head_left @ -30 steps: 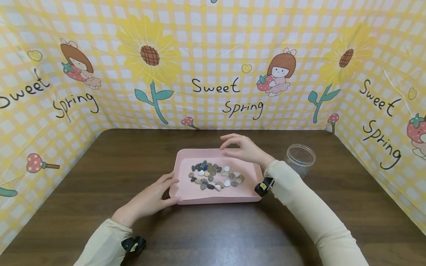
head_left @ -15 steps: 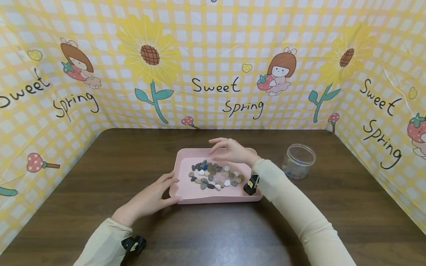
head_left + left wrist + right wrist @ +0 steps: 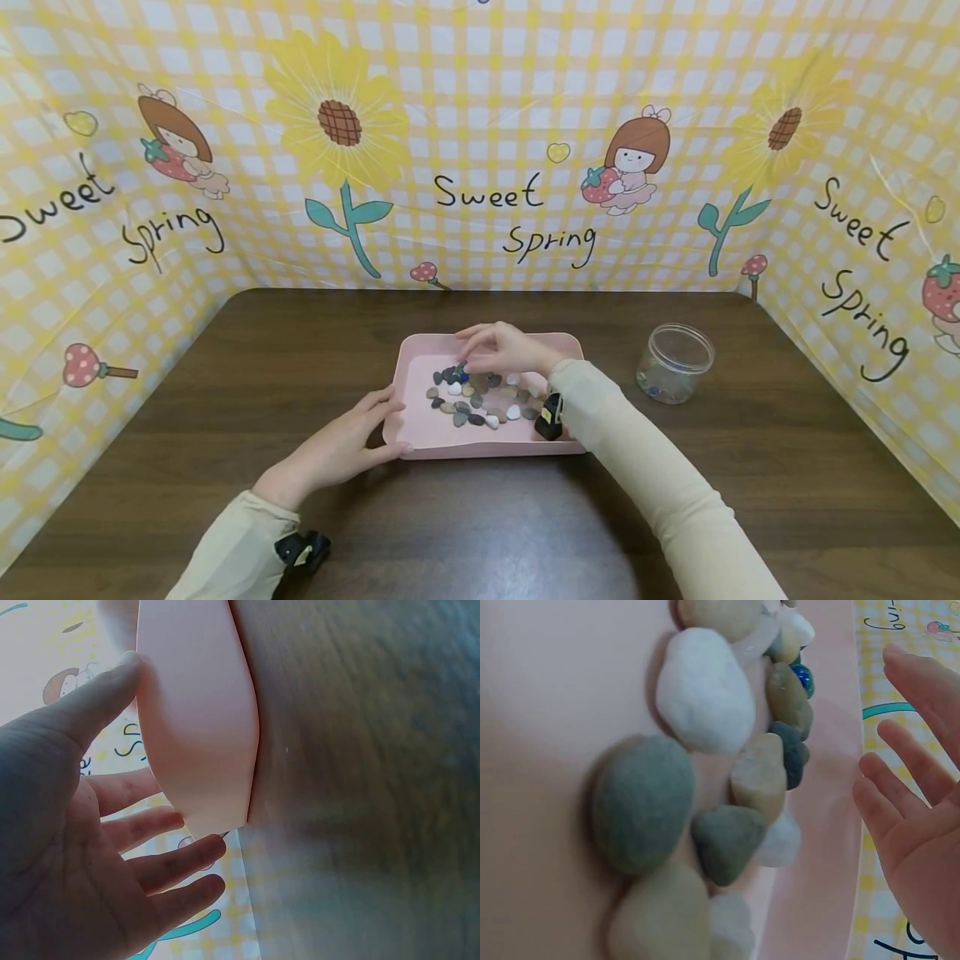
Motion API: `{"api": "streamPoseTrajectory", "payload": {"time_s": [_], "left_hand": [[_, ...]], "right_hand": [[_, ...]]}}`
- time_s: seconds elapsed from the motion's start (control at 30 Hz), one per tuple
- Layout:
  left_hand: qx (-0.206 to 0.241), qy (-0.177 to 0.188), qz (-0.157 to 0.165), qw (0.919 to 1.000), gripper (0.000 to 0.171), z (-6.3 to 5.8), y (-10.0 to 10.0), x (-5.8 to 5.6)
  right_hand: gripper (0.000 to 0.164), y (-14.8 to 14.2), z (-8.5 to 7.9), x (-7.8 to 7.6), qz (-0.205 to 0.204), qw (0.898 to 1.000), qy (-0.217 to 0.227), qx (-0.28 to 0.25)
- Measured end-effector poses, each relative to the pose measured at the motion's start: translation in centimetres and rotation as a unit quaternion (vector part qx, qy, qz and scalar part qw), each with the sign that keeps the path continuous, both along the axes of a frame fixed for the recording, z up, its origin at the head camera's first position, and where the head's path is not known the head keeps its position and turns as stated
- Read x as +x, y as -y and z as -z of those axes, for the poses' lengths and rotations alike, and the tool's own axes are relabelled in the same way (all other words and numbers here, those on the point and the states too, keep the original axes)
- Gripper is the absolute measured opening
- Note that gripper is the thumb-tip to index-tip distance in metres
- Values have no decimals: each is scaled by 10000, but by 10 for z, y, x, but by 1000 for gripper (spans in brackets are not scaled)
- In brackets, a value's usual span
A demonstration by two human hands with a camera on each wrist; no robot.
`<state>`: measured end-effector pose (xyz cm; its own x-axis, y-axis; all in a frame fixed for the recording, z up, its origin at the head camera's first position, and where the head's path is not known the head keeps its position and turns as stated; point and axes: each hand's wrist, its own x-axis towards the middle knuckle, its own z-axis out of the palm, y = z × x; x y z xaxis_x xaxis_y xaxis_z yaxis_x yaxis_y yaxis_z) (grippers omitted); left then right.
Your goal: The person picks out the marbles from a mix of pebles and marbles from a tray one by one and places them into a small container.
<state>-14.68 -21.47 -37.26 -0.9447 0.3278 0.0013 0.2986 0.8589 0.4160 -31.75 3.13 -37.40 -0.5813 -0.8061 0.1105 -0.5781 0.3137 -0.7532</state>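
A pink tray (image 3: 487, 450) on the table holds several grey, white and tan pebbles (image 3: 476, 419). Among the dark pebbles at its far left shows a blue glass marble (image 3: 803, 681). My left hand (image 3: 337, 446) rests at the tray's left end, thumb (image 3: 112, 690) touching the rim and fingers loosely extended along the wall. Over the far part of the pebbles hovers my right hand (image 3: 504, 350), fingertips near the blue marble. Its thumb and fingers stand apart in the right wrist view, with nothing seen between them.
To the right of the tray stands a clear open jar (image 3: 675, 367) with a few small coloured marbles at its bottom. The brown table (image 3: 300, 350) ends at the back against a yellow checked cloth (image 3: 480, 117).
My right hand has moved left and lower over the tray, from its far right edge to above the dark pebbles and blue marble. The left hand has stayed put.
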Motion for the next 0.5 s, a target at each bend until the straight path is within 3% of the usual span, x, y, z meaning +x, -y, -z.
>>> {"api": "streamPoseTrajectory", "payload": {"time_s": [0.5], "left_hand": [[1, -19, -6, 10000, 68, 0, -1, 1]], "right_hand": [[17, 4, 12, -3, 42, 9969, 59, 788]]}}
